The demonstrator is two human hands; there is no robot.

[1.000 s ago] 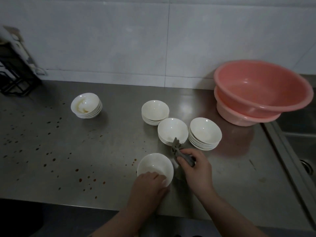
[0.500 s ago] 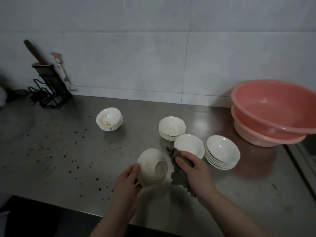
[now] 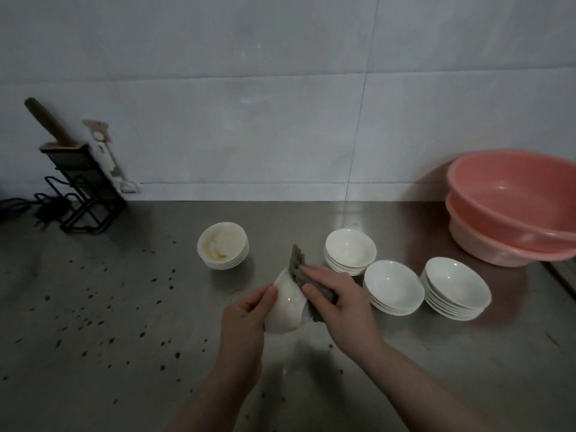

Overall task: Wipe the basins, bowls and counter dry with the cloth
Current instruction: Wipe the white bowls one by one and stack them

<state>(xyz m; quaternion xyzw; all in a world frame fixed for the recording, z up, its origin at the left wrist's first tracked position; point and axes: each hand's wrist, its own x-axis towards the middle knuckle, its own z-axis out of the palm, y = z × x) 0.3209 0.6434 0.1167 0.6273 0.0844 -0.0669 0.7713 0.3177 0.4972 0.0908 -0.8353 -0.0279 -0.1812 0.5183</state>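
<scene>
pressing cloth (image 3: 307, 283) into tilted bowl (image 3: 286, 307), both hands.

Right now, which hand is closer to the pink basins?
The right hand. It presses the cloth against the bowl, on the side toward the pink basins; the left hand holds the bowl's far side.

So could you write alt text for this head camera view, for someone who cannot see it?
A person's left hand holds a white bowl tilted above a steel counter while the right hand presses a grey cloth against it. Four stacks of white bowls stand behind, with two stacked pink basins at the far right and a black knife rack at the far left.
</scene>
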